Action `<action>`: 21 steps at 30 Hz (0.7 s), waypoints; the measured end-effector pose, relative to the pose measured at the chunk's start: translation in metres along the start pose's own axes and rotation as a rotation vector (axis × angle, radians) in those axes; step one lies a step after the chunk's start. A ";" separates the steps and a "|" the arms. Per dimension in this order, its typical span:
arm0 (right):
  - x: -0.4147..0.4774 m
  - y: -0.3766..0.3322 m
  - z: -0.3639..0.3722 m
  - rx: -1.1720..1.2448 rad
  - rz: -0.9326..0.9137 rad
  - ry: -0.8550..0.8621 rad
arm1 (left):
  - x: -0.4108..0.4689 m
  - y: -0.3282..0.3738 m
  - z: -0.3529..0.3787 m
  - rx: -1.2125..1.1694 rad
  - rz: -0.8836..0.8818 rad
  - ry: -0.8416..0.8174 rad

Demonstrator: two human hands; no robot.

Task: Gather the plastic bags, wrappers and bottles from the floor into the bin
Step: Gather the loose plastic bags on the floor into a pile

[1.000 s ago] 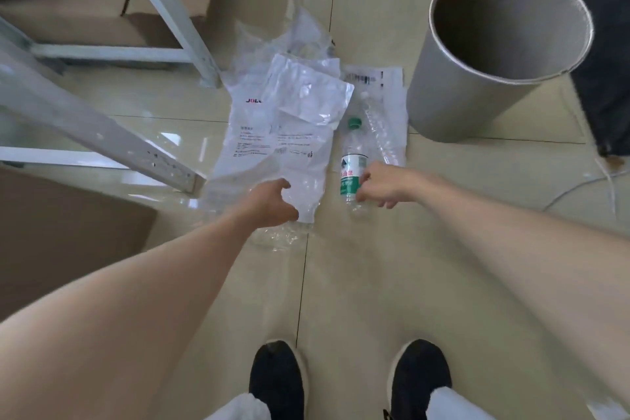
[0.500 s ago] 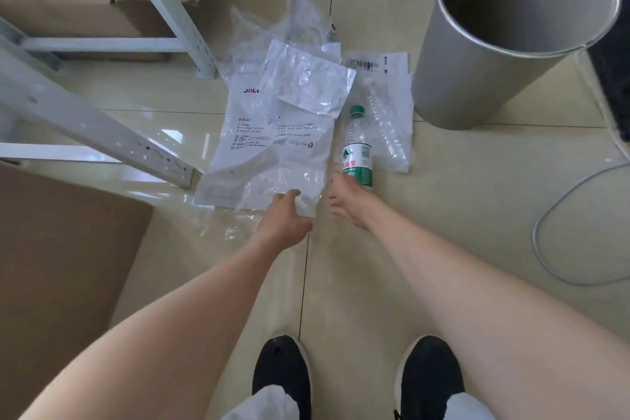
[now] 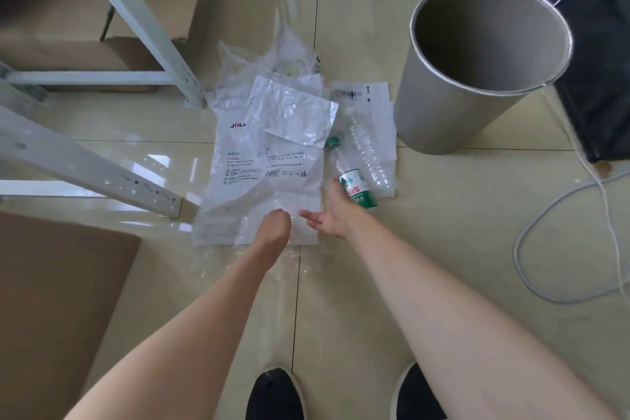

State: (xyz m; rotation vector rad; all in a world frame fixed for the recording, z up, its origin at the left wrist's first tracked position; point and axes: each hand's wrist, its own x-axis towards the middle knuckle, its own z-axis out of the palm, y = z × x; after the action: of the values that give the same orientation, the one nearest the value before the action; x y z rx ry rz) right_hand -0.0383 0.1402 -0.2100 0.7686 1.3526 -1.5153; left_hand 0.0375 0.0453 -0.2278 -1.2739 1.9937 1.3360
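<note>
The large white bag reads "JOL" in red. Just right of it lies the green-labelled bottle, cap pointing away from the person, with the bin beyond. The left hand pinches the bag's near edge; the right hand is spread open, touching the bottle.

Glossy tile floor; crinkled clear plastic bag; matt bin.

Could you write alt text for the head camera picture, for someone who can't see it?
Seen from above, a person's left hand pinches the near edge of a large printed plastic bag on a tiled floor, while the open right hand reaches beside a green-labelled bottle. More clear wrappers and a second, clear bottle lie behind, next to an empty grey bin.
</note>
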 end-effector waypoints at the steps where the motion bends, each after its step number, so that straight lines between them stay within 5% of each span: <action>1: -0.003 0.003 0.000 -0.053 0.015 0.019 | -0.003 -0.002 -0.003 0.032 -0.008 0.015; 8: 0.013 0.033 -0.006 -0.212 0.002 0.098 | -0.002 -0.026 -0.015 0.381 0.142 -0.191; 16: 0.002 0.013 0.007 -0.082 -0.004 -0.072 | -0.026 -0.006 -0.020 -0.025 0.282 -0.480; 19: -0.020 -0.004 0.011 -0.151 -0.057 -0.228 | -0.038 0.018 -0.042 -0.418 0.104 -0.533; 21: -0.037 -0.012 0.011 -0.200 -0.071 -0.283 | -0.045 0.026 -0.059 -0.501 0.015 -0.390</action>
State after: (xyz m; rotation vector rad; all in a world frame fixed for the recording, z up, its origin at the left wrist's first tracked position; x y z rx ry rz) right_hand -0.0338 0.1377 -0.1701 0.3684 1.3022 -1.4539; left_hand 0.0456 0.0171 -0.1547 -1.0779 1.4539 1.9971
